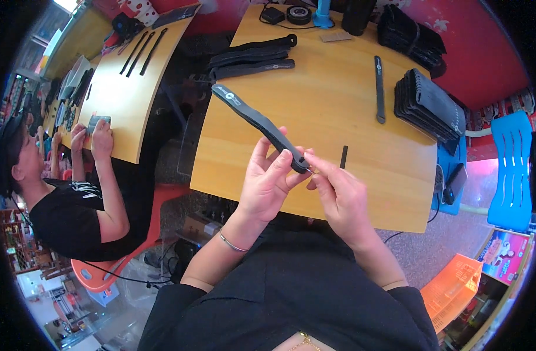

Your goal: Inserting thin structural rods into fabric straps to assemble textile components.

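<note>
Two hands meet just above the near edge of the wooden table point(361, 193). Your left hand point(266, 182) is closed around the near end of a long dark strap point(257, 120), thumb on top; the strap rises away from you, up and to the left, clear of the tabletop. Your right hand point(338, 196) pinches at that same end with thumb and forefinger; what lies between the fingertips is too small to tell. To work this end well, you should likely keep the left grip firm and close to the tip, so the strap cannot twist while the right fingers do the fine work.

A short dark strip point(343, 157) lies on the table just beyond your right hand. Farther off lie a single strap point(379, 89) laid flat, a stack of dark pieces point(430, 104) at the right edge, and a bundle of straps point(253, 58) at the far left. The tabletop between these is bare wood, giving room to swing the free end. A second table point(121, 105) stands to the left, where another person's hands point(92, 137) work, well apart from yours.
</note>
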`<state>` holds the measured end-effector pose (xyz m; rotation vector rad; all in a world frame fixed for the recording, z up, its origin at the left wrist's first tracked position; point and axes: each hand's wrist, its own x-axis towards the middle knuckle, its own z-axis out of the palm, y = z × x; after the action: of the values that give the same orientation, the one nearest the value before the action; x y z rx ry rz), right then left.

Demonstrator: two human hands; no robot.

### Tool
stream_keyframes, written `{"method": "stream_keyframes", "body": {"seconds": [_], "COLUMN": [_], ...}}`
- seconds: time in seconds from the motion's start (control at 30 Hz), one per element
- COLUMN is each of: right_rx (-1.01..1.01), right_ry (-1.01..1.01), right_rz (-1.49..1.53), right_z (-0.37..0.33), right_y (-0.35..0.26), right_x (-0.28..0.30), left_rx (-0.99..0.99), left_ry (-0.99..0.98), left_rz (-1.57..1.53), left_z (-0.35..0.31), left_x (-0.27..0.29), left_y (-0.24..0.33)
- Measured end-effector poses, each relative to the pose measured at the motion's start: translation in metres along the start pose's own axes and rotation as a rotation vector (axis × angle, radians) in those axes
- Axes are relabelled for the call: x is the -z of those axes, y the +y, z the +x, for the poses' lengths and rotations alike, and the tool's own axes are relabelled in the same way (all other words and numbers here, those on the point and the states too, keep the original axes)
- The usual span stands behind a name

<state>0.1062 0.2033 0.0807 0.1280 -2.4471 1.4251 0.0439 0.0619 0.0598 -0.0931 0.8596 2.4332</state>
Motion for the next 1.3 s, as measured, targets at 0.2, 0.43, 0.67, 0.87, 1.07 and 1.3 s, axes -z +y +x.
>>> {"method": "stream_keyframes", "body": {"seconds": [0.2,0.43,0.67,0.87,1.07,1.3], "right_rx": [-0.060,0.011,0.006,-0.089,-0.037,-0.010], "right_ry": [0.038,0.044,0.068,0.083,0.126,0.091], "right_rz": [0.047,-0.198,-0.214,0.009,0.027,-0.020], "right_z": [-0.001,-0.002,0.001,0.000,0.003,0.006], "right_y": [-0.002,-0.003,-0.005,0.003,0.008,0.007], "right_x": [-0.003,-0.001,-0.001,-0.009,-0.013,-0.017], "left_rx": [-0.056,-0.153,-0.223,-0.116,-0.192,-0.095], "left_ry": [0.003,0.006,0.050,0.047,-0.001,-0.007], "left_rz": [0.038,0.108,0.245,0.207,0.341,0.603], "left_z": [-0.002,-0.003,-0.003,-0.003,-0.003,0.000], "left_x": [-0.004,-0.007,-0.008,-0.006,0.001,0.006], "left_y": [0.000,-0.001,-0.005,0.001,0.000,0.017]}}
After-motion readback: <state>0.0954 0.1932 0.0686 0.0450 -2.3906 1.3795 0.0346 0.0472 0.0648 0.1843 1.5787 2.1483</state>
